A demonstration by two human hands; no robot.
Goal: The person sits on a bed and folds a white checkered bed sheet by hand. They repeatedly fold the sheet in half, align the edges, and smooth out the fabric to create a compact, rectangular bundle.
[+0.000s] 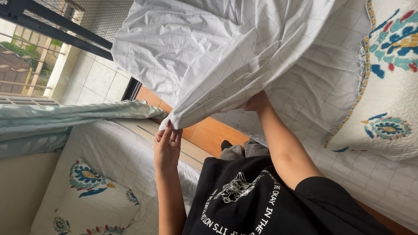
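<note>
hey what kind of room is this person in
Most likely a bedroom. Both hands hold up a white grid-patterned sheet, the left hand pinching its corner, the right hand under its fold. Quilted floral pillows lie on a covered mattress beside a window.

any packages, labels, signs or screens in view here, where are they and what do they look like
No packages, signs or screens in view.
Shirt print: white lettering and a flower drawing on the black shirt, bottom centre, below the white checked sheet that the left hand and right hand hold.

White checked sheet [226,56] in both hands
</note>
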